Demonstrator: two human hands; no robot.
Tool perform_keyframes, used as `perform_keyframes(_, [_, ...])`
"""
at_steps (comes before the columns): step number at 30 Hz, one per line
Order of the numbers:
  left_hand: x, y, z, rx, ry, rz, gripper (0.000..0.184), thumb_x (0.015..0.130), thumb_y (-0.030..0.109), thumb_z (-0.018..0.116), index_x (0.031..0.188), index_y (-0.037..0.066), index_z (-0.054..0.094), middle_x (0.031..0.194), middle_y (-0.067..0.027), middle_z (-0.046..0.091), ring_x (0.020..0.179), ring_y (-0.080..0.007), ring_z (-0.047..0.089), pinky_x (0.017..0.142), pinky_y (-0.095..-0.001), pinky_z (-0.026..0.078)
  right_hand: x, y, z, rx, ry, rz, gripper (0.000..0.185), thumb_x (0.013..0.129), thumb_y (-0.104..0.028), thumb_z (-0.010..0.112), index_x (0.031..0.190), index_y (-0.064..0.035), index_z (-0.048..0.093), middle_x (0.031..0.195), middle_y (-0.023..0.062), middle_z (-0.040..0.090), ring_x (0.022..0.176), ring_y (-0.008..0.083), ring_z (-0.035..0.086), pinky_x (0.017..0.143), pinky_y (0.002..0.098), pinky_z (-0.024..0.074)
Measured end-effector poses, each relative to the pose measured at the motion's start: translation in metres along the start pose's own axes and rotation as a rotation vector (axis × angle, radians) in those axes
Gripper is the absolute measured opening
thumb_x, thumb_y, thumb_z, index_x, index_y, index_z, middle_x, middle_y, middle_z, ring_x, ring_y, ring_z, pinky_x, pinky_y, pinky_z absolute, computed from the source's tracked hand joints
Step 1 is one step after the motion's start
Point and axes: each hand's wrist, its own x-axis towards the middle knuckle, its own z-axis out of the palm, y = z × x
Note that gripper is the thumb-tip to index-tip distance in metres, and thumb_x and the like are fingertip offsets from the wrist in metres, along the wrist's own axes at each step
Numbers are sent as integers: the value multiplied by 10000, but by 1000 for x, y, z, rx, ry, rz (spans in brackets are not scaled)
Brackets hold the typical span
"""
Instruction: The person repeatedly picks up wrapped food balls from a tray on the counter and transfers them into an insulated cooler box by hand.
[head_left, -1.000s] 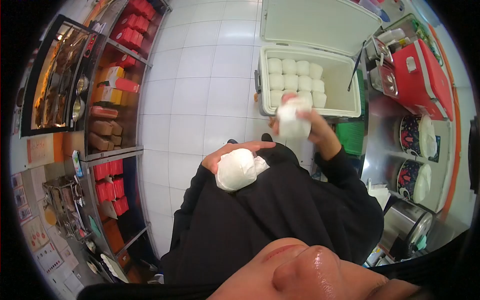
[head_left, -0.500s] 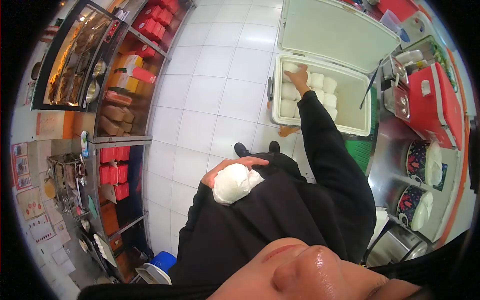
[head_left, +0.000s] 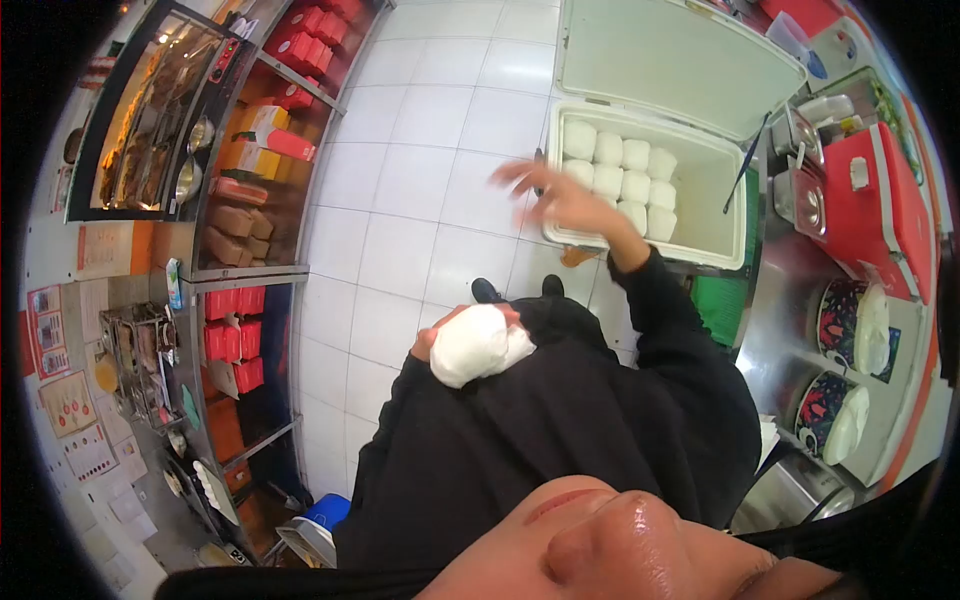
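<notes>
My left hand (head_left: 424, 345) holds white wrapped bundles (head_left: 468, 345) against the front of my black clothing, its fingers mostly hidden behind them. At least two bundles seem to be there, one large and round, a smaller one beside it. My right hand (head_left: 575, 205), somewhat blurred, hovers in the air by the near left corner of an open cooler box (head_left: 705, 250). Its fingers are spread, with nothing in them. Inside the cooler, several similar white bundles (head_left: 607, 180) sit in rows towards the left side.
The cooler's lid (head_left: 670, 60) stands raised at the back. To the right runs a steel counter with a red cooler (head_left: 870, 210), metal containers (head_left: 800, 200) and patterned pots (head_left: 828, 415). On the left, a shelf unit (head_left: 250, 272) holds red boxes (head_left: 233, 340). White tiles (head_left: 400, 180) cover the floor.
My right hand has let go of a bundle in the cooler and drawn back towards me and to the left, its fingers opening. My left hand still holds its bundles.
</notes>
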Motion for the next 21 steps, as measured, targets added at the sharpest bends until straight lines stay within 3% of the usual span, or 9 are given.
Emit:
perform_keyframes(3, [12,8,12,78,102,-95,1188,526,784,660,1254,-138,485,1240,-299,514,1134,-352,563,961,-430,446,-22,-74,47,-52,-490,-408,632,732,-367,786,1291,-186,552,1236,102,590,1096,279,573,896,422,482])
perform_keyframes(6, [24,7,12,117,135,-161,1226,517,841,623,1268,-119,487,1236,-269,533,1135,-330,567,960,-418,448,-38,-93,45,-254,-520,-215,608,742,-349,757,1289,-169,560,1230,125,593,1115,324,570,924,431,468])
perform_keyframes(9, [30,6,10,183,160,-219,1266,508,899,587,1282,-99,490,1233,-239,552,1135,-308,571,960,-405,451,-41,-78,37,-102,-453,-243,594,754,-293,723,1300,-132,553,1207,108,611,1115,297,578,932,418,468])
perform_keyframes(12, [41,8,6,294,80,-295,1308,499,956,550,1295,-80,493,1229,-209,571,1136,-286,575,960,-392,453,-48,-48,28,324,-258,-51,571,769,-258,688,1297,-82,558,1187,103,618,1083,268,597,939,412,468])
perform_keyframes(14, [52,19,4,374,-126,-307,1352,452,970,505,1307,-76,480,1231,-184,582,1138,-256,580,963,-375,457,-60,-18,8,742,-119,320,645,869,-334,614,1403,-38,404,1185,178,600,1059,302,617,767,389,563])
perform_keyframes(16, [53,22,7,384,-188,-308,1345,456,957,525,1318,-74,464,1222,-172,597,1128,-236,592,978,-366,457,-60,23,-23,1060,-125,269,646,913,-380,553,1421,-37,350,1215,209,579,1053,348,618,688,384,583])
perform_keyframes(18, [48,20,6,346,-171,-296,1330,461,948,538,1310,-73,472,1233,-173,591,1135,-235,589,978,-365,457,-59,61,-50,1315,16,74,608,931,-396,513,1397,-31,379,1255,226,553,1062,386,606,751,445,571])
perform_keyframes(20, [45,15,4,313,-167,-278,1322,463,945,540,1303,-74,477,1241,-173,586,1141,-233,585,978,-365,457,-54,97,-82,1280,306,117,575,939,-362,504,1406,-54,374,1249,228,555,1129,399,558,851,534,521])
perform_keyframes(21, [44,13,3,300,-171,-266,1321,463,946,536,1300,-75,478,1244,-173,584,1144,-231,584,979,-365,457,-48,125,-94,1051,550,190,563,930,-350,527,1399,-76,380,1259,233,546,1086,391,573,848,515,517])
